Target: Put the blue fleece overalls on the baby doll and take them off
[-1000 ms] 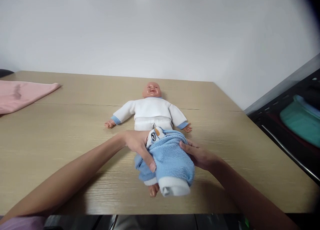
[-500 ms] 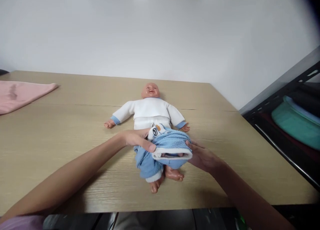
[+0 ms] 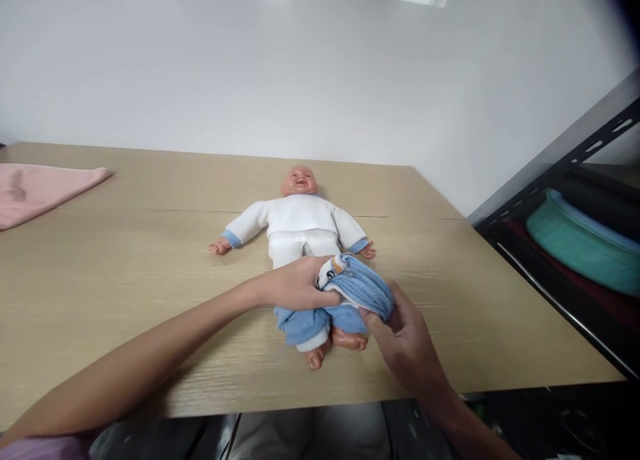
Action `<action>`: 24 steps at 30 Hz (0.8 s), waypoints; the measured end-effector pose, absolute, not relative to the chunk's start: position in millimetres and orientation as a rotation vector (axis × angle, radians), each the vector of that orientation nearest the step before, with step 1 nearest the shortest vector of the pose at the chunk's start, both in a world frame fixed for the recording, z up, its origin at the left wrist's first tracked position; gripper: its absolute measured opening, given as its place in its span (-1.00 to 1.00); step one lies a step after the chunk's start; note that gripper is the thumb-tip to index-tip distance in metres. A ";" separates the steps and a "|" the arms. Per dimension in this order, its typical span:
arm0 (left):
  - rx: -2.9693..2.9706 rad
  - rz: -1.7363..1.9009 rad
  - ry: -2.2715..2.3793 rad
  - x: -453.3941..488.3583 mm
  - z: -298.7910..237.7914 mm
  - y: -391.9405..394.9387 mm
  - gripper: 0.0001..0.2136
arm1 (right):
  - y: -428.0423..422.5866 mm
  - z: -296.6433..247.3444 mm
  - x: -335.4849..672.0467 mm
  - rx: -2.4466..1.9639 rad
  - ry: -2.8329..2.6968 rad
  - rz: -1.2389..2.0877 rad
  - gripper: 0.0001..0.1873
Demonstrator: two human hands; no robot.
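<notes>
A baby doll (image 3: pixel 303 212) lies on its back in a white top with blue cuffs, its head away from me. Blue trousers (image 3: pixel 303 323) with a white cuff are around its lower legs, and both feet show. Over the legs, my left hand (image 3: pixel 293 285) grips the white patterned side of a bunched blue doll garment (image 3: pixel 369 287) with white trim. My right hand (image 3: pixel 404 337) pinches its other side, thumb at the trim. Whether this bunched cloth is part of the trousers I cannot tell. The left fingertips are partly hidden.
The doll lies on a wooden table (image 3: pixel 160 247) in front of a white wall. A pink cloth (image 3: pixel 45 190) is at the far left. To the right stands a black metal rack (image 3: pixel 560 173) with a green item (image 3: pixel 580 243) on it.
The garment's white-edged opening faced me before; now the cloth is gathered narrower and turned. My left hand has shifted right, and my right thumb has come onto the front edge.
</notes>
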State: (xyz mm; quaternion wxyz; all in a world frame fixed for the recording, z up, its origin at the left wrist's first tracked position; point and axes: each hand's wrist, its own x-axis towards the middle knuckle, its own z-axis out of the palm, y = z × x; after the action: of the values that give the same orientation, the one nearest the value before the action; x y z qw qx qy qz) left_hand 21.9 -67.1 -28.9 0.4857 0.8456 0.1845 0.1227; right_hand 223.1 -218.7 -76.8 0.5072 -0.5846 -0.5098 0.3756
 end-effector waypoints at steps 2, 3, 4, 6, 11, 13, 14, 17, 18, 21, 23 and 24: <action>2.152 0.294 0.583 24.2 -29.1 -73.9 -0.71 | -232.2 -89.1 216.0 -1.427 -1.178 0.937 -0.47; 2.196 0.264 0.638 25.0 -28.8 -77.3 -0.67 | -240.0 -95.2 211.5 -1.423 -1.158 0.967 -0.39; 2.241 0.225 0.680 25.8 -28.5 -80.7 -0.64 | -247.8 -101.4 206.5 -1.421 -1.136 0.986 -0.32; 2.339 0.149 0.742 27.1 -27.8 -86.3 -0.63 | -261.0 -113.7 195.8 -1.453 -1.083 0.962 -0.24; 2.498 0.013 0.843 29.7 -29.6 -91.8 -0.57 | -266.5 -136.3 179.9 -1.668 -0.964 0.592 -0.28; 2.527 -0.024 0.869 30.0 -30.4 -91.8 -0.52 | -262.9 -138.9 178.9 -1.694 -1.004 0.459 -0.33; 2.539 -0.046 0.878 30.2 -30.3 -91.9 -0.50 | -261.6 -139.1 178.8 -1.697 -1.028 0.416 -0.37; 2.566 -0.124 0.891 31.1 -28.5 -93.4 -0.45 | -260.7 -138.5 177.6 -1.705 -1.088 0.315 -0.52; 2.572 -0.147 0.893 31.6 -27.9 -94.3 -0.44 | -261.0 -138.5 177.2 -1.713 -1.105 0.252 -0.56; 2.586 -0.181 0.901 32.9 -28.3 -97.3 -0.44 | -261.8 -138.7 178.7 -1.751 -1.188 -0.040 -0.71; 2.589 -0.176 0.898 32.9 -30.9 -98.7 -0.44 | -262.0 -139.4 183.2 -1.767 -1.264 -0.207 -0.80; 2.584 -0.166 0.893 32.5 -32.7 -98.9 -0.44 | -262.2 -140.3 186.0 -1.761 -1.302 -0.248 -0.83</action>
State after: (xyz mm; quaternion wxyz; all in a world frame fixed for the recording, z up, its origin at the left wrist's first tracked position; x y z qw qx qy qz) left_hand 32.5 -98.9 -32.7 0.2002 0.9244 0.3193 -0.0594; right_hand 186.0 -262.2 -140.3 0.4517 -0.7127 -0.5272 -0.1005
